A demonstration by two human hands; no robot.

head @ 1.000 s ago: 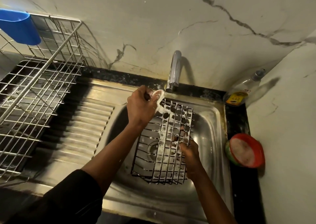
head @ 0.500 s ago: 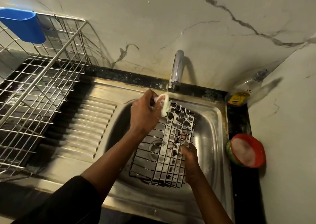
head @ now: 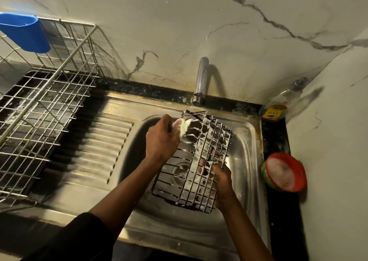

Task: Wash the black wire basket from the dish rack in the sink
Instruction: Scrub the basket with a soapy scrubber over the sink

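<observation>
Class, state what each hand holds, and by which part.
Left hand grips a soapy scrubber; right hand grips the black wire basket by its near right edge.

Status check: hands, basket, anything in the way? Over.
Left hand grips soapy scrubber against basket. Right hand holds basket over sink. Basket foamy, not yet rinsed. Nothing blocking.

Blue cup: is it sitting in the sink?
No, the blue cup is up on the wire dish rack, left of the sink.

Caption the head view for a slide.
Left hand scrubs soapy black wire basket with sponge; right hand steadies it in sink.
</observation>
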